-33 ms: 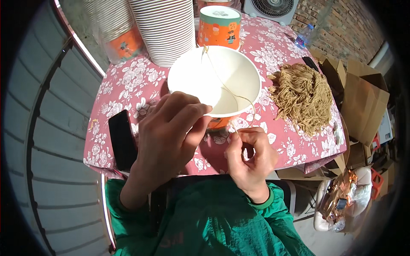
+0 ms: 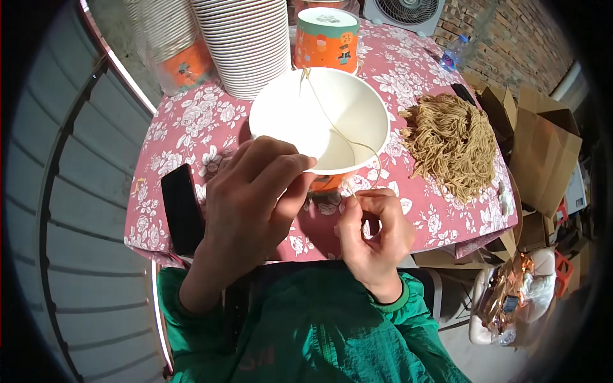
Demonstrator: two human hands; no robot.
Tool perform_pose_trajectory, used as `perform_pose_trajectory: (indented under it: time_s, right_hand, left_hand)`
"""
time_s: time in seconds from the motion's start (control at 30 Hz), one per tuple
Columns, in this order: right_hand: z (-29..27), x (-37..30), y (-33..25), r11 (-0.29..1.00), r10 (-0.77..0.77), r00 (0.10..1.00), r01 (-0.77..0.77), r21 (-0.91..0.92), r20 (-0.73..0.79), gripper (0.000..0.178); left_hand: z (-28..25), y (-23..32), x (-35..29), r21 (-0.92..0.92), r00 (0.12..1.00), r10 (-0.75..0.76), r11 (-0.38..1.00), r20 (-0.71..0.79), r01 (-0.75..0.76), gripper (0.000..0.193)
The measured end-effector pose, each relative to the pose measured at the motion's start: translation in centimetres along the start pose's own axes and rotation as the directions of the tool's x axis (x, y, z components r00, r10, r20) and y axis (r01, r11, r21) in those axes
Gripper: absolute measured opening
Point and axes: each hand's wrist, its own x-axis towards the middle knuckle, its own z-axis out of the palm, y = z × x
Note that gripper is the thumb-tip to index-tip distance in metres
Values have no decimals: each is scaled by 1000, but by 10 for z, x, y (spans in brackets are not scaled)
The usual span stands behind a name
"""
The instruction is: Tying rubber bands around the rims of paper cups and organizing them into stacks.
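A large paper bucket (image 2: 365, 112), white inside with an orange outer wall, tilts its open mouth toward me on the table. My left hand (image 2: 252, 188) is closed at its near rim, thumb and fingers pinching there; what lies under the fingertips is partly hidden. A thin tan cord (image 2: 343, 136) is fixed at the far rim, crosses the bucket's inside and loops over the near right edge. Its lower end goes to my right hand (image 2: 377, 226), which pinches it between thumb and forefinger just below the bucket.
A heap of tan cords (image 2: 453, 147) lies to the right. Stacked buckets (image 2: 246, 48) and an upturned orange bucket (image 2: 327, 45) stand behind. A black phone (image 2: 183, 210) is at the left, a bottle (image 2: 454, 54) and a fan (image 2: 405, 13) far right. Cardboard boxes (image 2: 543, 150) crowd the right side.
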Motion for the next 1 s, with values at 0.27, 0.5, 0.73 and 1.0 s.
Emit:
perform_pose_trajectory:
  time_s: [0.27, 0.5, 0.73, 1.0]
  right_hand:
    - [-2, 1, 3, 1000, 19, 1000, -20, -23, -11, 15]
    - [0, 2, 2, 1000, 26, 999, -26, -12, -40, 15]
    - [2, 4, 4, 998, 59, 998, -59, -23, -28, 15]
    - [5, 10, 2, 999, 37, 999, -37, -38, 4, 14]
  left_hand:
    - [6, 3, 1, -8, 1000, 3, 1000, -20, -3, 13]
    - [4, 6, 2, 23, 1000, -3, 1000, 1, 3, 12]
    - [4, 10, 1, -12, 999, -37, 999, 9, 37, 13]
    - [-3, 11, 15, 131, 998, 64, 989, 22, -67, 11]
